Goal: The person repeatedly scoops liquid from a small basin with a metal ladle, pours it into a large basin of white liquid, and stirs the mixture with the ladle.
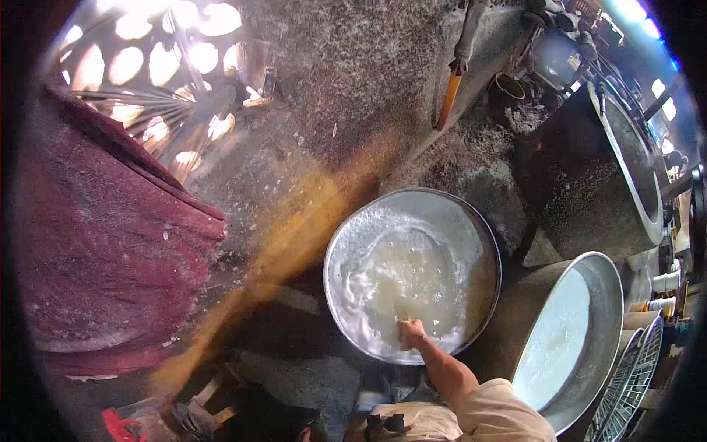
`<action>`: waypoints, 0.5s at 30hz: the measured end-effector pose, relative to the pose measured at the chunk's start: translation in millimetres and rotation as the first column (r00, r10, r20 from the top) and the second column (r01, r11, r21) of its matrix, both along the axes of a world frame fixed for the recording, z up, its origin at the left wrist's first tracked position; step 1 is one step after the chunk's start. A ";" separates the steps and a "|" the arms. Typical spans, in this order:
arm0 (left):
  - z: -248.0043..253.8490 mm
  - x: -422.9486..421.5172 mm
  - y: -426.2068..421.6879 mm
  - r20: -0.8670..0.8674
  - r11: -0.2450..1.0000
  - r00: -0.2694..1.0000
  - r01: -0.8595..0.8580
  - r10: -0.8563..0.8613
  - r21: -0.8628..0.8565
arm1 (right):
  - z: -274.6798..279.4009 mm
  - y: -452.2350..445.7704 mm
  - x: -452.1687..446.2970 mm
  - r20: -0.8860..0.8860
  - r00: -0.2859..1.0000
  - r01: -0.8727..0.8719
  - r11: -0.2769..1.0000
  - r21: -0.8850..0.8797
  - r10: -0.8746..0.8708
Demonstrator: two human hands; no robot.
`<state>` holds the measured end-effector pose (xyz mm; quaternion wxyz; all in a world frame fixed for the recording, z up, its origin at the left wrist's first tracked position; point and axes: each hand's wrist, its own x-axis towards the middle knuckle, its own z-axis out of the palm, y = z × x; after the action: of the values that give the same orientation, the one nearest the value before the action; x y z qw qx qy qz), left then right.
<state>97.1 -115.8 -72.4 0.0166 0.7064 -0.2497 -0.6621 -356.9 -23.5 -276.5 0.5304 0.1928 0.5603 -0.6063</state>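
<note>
A round metal basin [495, 243] stands in the middle of the view. It holds cloudy liquid [412, 269] with white foam round the sides. Over the near rim reaches my right arm, and my right hand [410, 334] dips into the liquid. Its fingers point down and are largely under the surface, so their grip and anything in them are hidden. At the bottom edge, a small skin-toned patch [305, 435] may be part of my left hand; its fingers cannot be made out.
A wide metal tub [615, 295] of whitish liquid stands to the right, beside a wire rack [637, 368]. Behind it is a large dark vat [589, 184]. A maroon cloth [118, 243] hangs at left. A wooden-handled tool [447, 99] leans at the back.
</note>
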 end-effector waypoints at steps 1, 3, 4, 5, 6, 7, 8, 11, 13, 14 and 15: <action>-0.8 -3.2 1.9 -0.013 1.000 1.000 0.007 -0.007 0.003 | 21.1 -7.0 -7.1 0.213 0.976 0.078 0.990 -0.119 -0.051; -2.2 -10.3 6.6 -0.025 1.000 1.000 0.020 -0.019 0.017 | 35.7 -10.6 -7.0 -0.067 0.993 -0.085 0.973 0.215 0.101; -2.6 -11.7 9.1 -0.030 1.000 0.999 0.025 -0.025 0.019 | 16.9 -6.4 -5.6 -0.076 0.997 -0.028 0.997 0.068 0.033; -2.6 -14.8 11.0 -0.031 0.999 0.999 0.027 -0.027 0.021 | -1.9 -2.2 -4.2 -0.061 0.998 0.030 0.996 -0.086 -0.035; -3.6 -18.1 13.1 -0.031 0.999 0.999 0.034 -0.034 0.028 | -6.7 -1.4 -6.3 -0.033 0.998 0.044 0.990 -0.136 -0.049; -4.9 -20.8 15.3 -0.030 0.999 0.999 0.036 -0.035 0.033 | -12.1 -1.3 -9.9 -0.022 0.999 0.023 0.991 -0.133 -0.026; -6.1 -22.7 19.6 -0.026 0.999 0.999 0.034 -0.033 0.036 | -17.4 -0.4 -10.3 -0.014 1.000 -0.003 0.992 -0.128 0.001; -3.0 -22.2 27.5 -0.016 0.998 0.999 0.032 -0.031 0.053 | -18.0 2.0 -12.8 -0.080 0.988 -0.139 0.980 -0.141 0.128; -1.7 -19.2 33.2 -0.015 0.998 0.999 0.031 -0.030 0.062 | -6.3 2.8 -10.7 -0.231 0.942 -0.283 0.946 -0.156 0.244; 0.7 -14.9 34.7 -0.022 0.997 0.999 0.042 -0.041 0.064 | 2.6 3.7 -10.6 -0.357 0.883 -0.374 0.916 -0.144 0.304; 2.7 -11.2 34.9 -0.027 0.997 0.999 0.042 -0.040 0.061 | 20.9 3.1 -11.5 -0.528 0.767 -0.481 0.871 -0.097 0.365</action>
<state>85.9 -80.8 -69.7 -0.0156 0.6929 -0.2435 -0.6785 -368.4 -20.4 -255.6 0.5112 -0.1623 0.6329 -0.5584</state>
